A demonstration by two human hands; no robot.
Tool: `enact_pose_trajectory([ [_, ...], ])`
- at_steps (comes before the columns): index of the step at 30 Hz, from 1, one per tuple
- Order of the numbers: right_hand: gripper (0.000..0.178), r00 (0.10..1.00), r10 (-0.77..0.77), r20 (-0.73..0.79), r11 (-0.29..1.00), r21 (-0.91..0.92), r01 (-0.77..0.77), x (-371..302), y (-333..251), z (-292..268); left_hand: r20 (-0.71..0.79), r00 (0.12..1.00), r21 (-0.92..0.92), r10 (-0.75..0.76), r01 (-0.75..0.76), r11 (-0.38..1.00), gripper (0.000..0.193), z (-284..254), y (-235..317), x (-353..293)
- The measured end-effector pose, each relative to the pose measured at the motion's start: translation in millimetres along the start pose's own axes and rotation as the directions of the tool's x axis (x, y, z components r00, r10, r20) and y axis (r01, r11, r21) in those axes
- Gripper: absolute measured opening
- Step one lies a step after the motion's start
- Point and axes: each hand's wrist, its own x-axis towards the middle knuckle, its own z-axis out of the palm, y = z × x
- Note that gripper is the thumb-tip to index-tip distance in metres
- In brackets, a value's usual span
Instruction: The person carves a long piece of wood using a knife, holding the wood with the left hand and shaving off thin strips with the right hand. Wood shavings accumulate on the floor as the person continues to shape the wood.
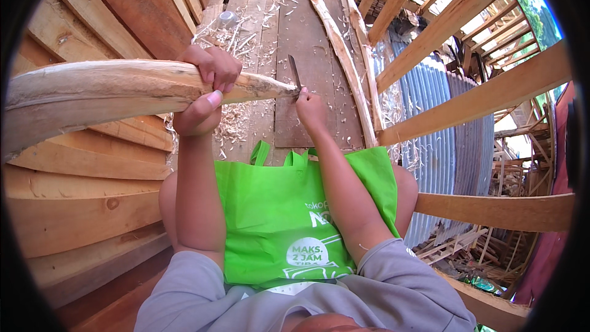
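A thick, pale, peeled wooden pole [104, 89] reaches in from the left and tapers to a whittled tip near the middle. My left hand [206, 101] is wrapped round it a little behind the tip, fingers over the top and thumb in front. Just beyond the tip, my right hand [311, 110] is closed on a knife [294, 71], whose narrow dark blade points away from me. The knife's handle is hidden in my fist. A bright green cloth bag [264, 221] covers my lap beneath both forearms.
Curled wood shavings [232, 120] litter the plank floor [301, 31]. A small clear cup [227, 19] stands among them. Two long peeled poles, the nearer pole [338, 43] among them, lie to the right. Stacked boards [92, 184] wall the left; a wooden railing [479, 95] and corrugated sheets [424, 129] flank the right.
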Motion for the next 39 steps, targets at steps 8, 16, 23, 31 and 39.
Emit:
enact_pose_trajectory([
  [8,0.06,0.999,-0.036,0.04,0.999,0.043,0.034,-3,-3,-1,0.0,1.0,0.008,-0.001,0.001,1.0,0.027,-2,0,-1],
  [16,0.069,0.937,0.165,0.307,0.952,0.2,-0.233,15,4,4,-0.005,1.0,0.0,-0.004,0.004,1.0,0.028,0,-1,0],
  [23,0.058,0.718,0.237,0.655,0.706,0.392,-0.59,12,-2,-2,-0.003,1.0,0.003,-0.001,0.001,1.0,0.028,-1,-1,-1],
  [31,0.055,0.595,0.167,0.786,0.581,0.409,-0.704,13,-1,-9,-0.006,1.0,0.002,-0.008,0.008,1.0,0.027,1,0,-1],
  [39,0.056,0.653,0.053,0.755,0.394,0.585,-0.709,21,-6,-26,-0.005,1.0,-0.003,0.001,-0.001,1.0,0.026,-1,1,-1],
])
